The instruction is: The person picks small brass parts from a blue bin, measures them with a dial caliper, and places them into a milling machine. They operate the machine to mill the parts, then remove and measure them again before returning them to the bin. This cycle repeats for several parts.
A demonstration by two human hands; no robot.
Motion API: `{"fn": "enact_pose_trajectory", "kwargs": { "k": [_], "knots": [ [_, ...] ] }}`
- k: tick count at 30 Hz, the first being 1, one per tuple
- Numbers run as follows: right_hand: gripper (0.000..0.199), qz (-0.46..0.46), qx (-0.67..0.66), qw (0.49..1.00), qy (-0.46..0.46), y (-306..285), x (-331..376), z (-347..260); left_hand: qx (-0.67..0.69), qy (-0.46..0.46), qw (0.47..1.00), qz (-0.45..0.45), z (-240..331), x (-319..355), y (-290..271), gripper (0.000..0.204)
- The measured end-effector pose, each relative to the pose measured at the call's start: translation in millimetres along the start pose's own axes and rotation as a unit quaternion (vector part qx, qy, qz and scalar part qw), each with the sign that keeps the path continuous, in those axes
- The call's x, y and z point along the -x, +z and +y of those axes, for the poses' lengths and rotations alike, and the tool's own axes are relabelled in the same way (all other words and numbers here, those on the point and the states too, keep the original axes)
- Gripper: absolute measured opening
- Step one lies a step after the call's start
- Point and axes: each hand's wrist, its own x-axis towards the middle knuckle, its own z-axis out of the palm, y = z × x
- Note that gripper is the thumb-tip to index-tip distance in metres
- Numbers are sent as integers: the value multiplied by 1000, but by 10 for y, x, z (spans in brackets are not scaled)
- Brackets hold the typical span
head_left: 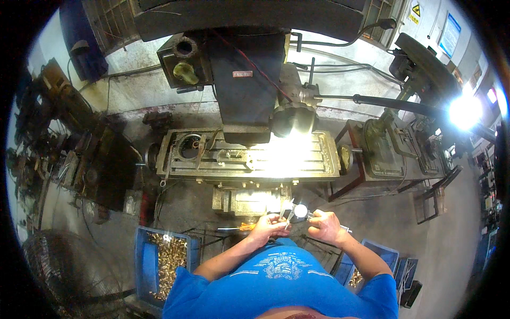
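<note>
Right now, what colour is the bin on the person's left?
The bin is blue, as the head view shows.

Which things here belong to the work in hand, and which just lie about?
Belonging:
dial caliper, in the right hand, left hand beside it
probably brass-coloured parts in the left blue bin

Apparently lying about:
orange-handled tool
fan

Caliper dial (300, 211) too small to read. Part (285, 220) at left hand (268, 228) too small to identify. Right bin (389, 254) partly behind arm (365, 256).
</note>
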Motion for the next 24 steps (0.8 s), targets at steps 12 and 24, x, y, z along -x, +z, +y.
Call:
{"fn": "enact_pose_trajectory", "kwargs": {
  "k": [12,24],
  "knots": [
    [13,-12,7,1000,6,-5,-6,30,-6,-13,1000,6,8,-23,-1,18],
    [13,14,-16,1000,-3,1,-58,21,-5,2,1000,0,17,-35,-29,21]
  ]
}}
